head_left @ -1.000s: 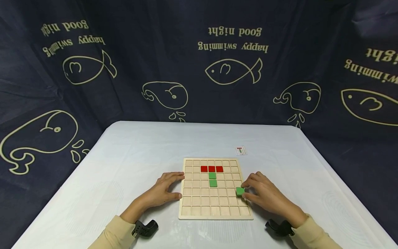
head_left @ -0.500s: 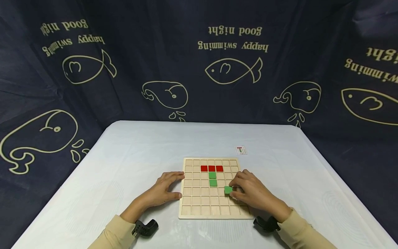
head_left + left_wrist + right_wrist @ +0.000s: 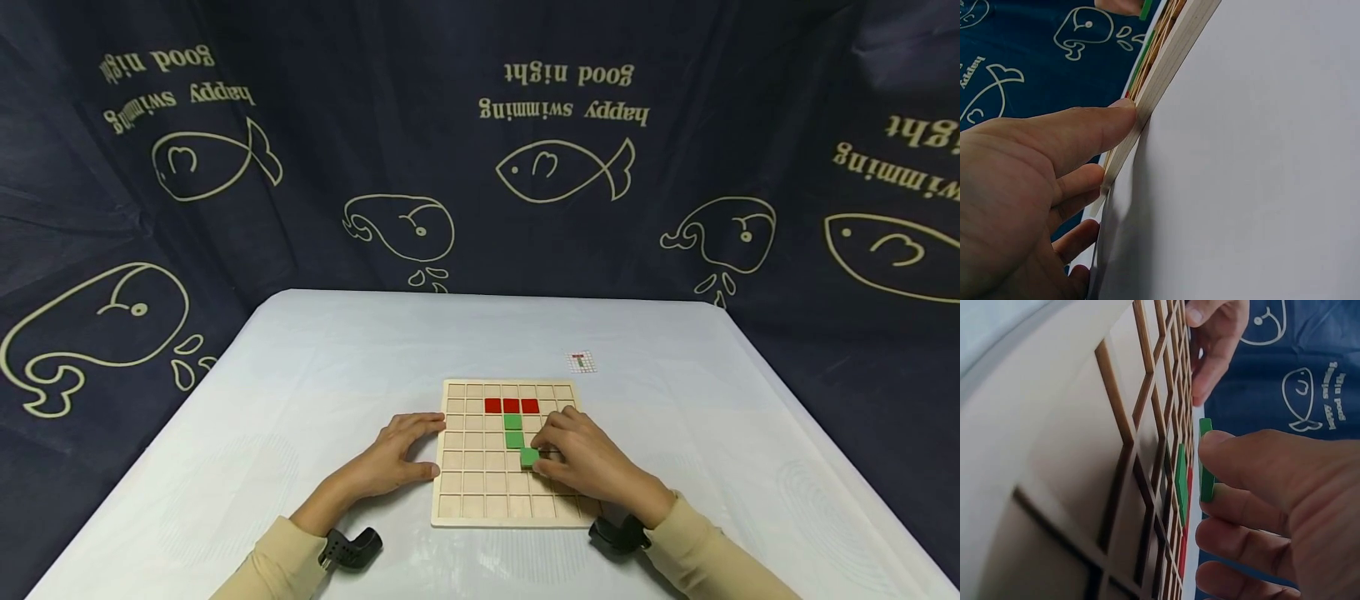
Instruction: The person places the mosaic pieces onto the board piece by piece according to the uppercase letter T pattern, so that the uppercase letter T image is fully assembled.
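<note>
A square wooden grid board lies on the table. Along its second row sit red square tiles, side by side. Below the middle one come two green tiles in a column. My right hand pinches another green tile between thumb and fingers, just right of and below that column. The right wrist view shows this held tile raised off the grid. At the board's left edge, my left hand rests with fingers extended; its thumb touches the board's side.
A small printed card with a red and green grid pattern lies behind the board's right corner. White cloth covers the table. A dark blue curtain with fish and whale drawings hangs behind it.
My right hand has carried the green tile leftward from the board's right edge toward the green column. The left hand has stayed in place.
</note>
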`<state>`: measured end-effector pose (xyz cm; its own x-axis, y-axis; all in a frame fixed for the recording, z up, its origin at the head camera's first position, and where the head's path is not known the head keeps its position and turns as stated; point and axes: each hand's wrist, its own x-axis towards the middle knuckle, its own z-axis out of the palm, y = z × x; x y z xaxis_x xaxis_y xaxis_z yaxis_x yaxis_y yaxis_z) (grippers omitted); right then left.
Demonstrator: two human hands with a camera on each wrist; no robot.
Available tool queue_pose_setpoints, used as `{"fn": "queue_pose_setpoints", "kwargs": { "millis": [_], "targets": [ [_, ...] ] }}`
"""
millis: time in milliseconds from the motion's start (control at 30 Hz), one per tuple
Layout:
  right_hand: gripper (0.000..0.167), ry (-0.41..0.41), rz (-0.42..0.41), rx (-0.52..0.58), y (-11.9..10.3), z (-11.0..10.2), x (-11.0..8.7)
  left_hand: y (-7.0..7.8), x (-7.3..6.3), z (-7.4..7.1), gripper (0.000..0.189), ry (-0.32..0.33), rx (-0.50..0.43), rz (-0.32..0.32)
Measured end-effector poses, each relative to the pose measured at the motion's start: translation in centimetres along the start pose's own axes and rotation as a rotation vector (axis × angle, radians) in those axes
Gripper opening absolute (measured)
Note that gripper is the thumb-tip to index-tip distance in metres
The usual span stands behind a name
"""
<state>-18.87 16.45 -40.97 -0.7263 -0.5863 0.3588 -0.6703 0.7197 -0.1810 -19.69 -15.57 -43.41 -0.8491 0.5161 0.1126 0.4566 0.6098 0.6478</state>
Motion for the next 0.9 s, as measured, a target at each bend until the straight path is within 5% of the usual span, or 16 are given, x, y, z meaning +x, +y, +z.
{"fn": "queue_pose_setpoints", "kwargs": {
  "millis": [900],
  "targets": [
    [0.019,-0.026,-0.047,-0.036,-0.6,1.3,1.1,0.0,0.1,0.0,0.061,-0.001,-0.010,-0.001]
  ]
}}
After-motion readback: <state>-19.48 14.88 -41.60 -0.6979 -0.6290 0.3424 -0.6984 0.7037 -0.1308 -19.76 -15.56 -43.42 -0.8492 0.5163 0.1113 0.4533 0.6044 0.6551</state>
